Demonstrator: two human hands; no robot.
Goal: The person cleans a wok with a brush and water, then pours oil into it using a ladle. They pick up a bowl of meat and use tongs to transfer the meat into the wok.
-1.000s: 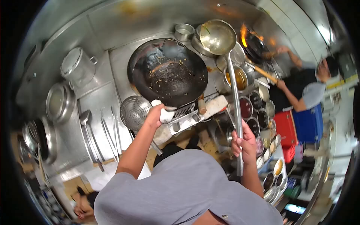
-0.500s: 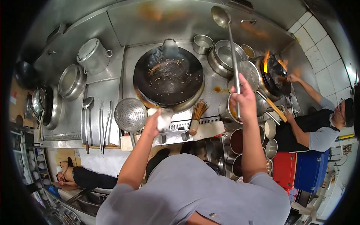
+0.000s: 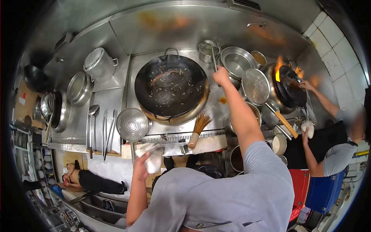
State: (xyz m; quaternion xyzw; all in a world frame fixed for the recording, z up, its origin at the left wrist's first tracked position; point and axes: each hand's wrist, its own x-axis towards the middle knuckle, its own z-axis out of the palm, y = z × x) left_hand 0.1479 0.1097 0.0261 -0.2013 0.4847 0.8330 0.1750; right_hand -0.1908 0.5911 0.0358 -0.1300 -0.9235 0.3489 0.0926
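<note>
My right hand [image 3: 221, 75] is closed around the handle of a long steel ladle [image 3: 214, 58], whose bowl rests in or just over a small metal pot [image 3: 203, 56] behind the stove. Low in front of my body, my left hand [image 3: 141, 165] grips a folded white cloth [image 3: 154, 161]. A large black wok [image 3: 170, 102] sits on the burner between them, tilted slightly, with bits of food scattered inside. Near my left hand lies a perforated skimmer [image 3: 132, 124]. A bamboo wok brush [image 3: 199, 129] lies on the stove's front ledge.
Right of the wok stand a wide steel pot [image 3: 236, 62] and a wire strainer [image 3: 255, 86] with a wooden handle. A co-worker [image 3: 328, 143] handles another wok [image 3: 290, 86] with flames around it. Tongs [image 3: 110, 133] and a ladle [image 3: 92, 116] lie at left.
My right hand has swung the ladle from upright down to the small pot at the back. The left hand has drawn the cloth back from the wok's near edge toward my body.
</note>
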